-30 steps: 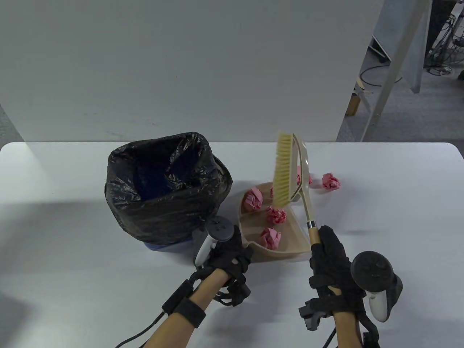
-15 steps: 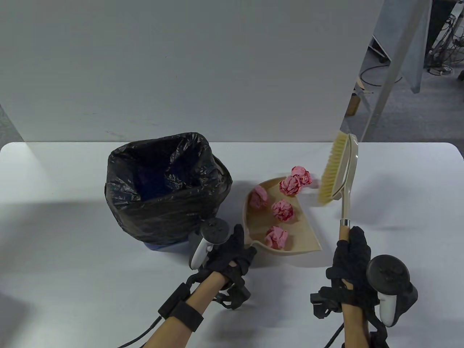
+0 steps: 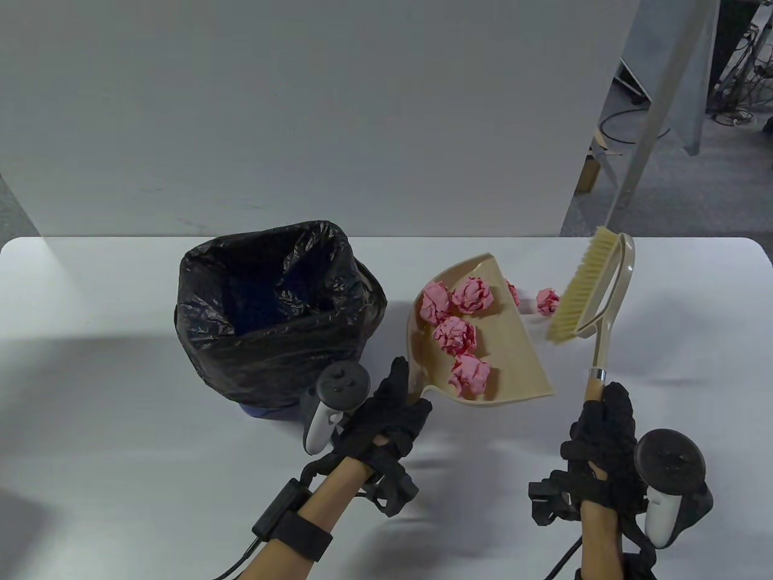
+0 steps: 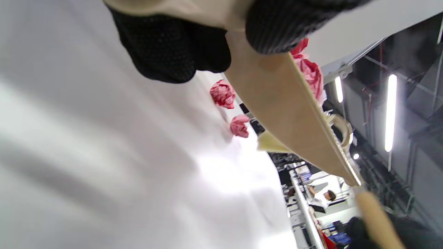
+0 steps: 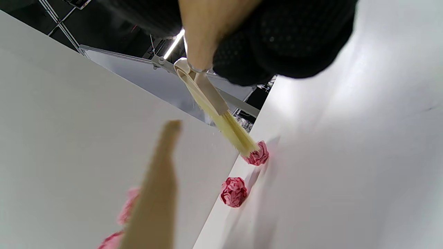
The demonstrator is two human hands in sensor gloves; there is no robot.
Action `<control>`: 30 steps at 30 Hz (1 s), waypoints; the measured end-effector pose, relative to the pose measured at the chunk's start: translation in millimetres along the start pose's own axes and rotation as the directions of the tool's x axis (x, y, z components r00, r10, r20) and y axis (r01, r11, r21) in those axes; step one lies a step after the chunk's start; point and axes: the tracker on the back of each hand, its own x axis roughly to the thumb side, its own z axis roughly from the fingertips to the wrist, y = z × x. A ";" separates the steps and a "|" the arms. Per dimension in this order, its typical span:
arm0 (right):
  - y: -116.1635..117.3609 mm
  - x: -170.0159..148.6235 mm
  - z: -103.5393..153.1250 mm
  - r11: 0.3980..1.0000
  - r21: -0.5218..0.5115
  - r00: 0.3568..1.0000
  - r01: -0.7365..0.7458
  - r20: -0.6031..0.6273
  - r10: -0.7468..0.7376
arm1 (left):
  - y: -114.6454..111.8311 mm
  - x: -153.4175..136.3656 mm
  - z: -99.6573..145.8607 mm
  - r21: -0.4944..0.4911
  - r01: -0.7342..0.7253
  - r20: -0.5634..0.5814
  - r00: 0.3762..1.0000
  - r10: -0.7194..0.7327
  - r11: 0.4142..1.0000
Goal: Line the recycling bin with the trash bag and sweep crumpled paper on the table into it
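On the left of the white table [image 3: 121, 374] stands one bin [image 3: 266, 411], its blue base showing under one glossy, wrinkled black bag [image 3: 278, 314] that lines it and folds over the rim, mouth open. Just right of it the left hand [image 3: 386, 417] grips the handle of one beige plastic dustpan [image 3: 519, 362], fingers curled round it; the pan is tilted with its far edge raised. Four pink crumpled paper balls [image 3: 456, 335] lie in the pan. Two more balls [image 3: 548, 300] lie on the table beyond its right edge, one half hidden behind the pan. Further right, one brush [image 3: 589, 290] with straw-coloured bristles, a beige looped back and a wooden grip slants above the table, its bristles beside the farther loose ball. The right hand [image 3: 604, 441] is wrapped round the wooden grip.
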 end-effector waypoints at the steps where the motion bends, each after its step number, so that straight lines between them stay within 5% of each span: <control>1: 0.3 -0.1 0.0 1.000 0.000 1.000 -0.003 -0.002 0.003 | 2.0 1.8 1.5 0.005 -0.025 0.005 1.000 0.025 1.000; 14: 8.0 -1.2 -1.9 0.999 0.049 1.000 -0.021 -0.014 0.022 | 27.4 76.1 48.1 0.011 -0.135 0.170 0.977 0.131 0.991; 22: 11.7 0.4 -0.6 0.997 0.074 1.000 -0.024 0.002 0.024 | 96.8 96.4 87.0 0.231 -0.087 0.144 0.988 0.055 0.969; 30: 13.7 0.7 -0.3 0.996 0.088 1.000 -0.017 -0.010 0.018 | 175.1 83.9 129.4 0.511 0.166 0.014 0.979 -0.202 0.843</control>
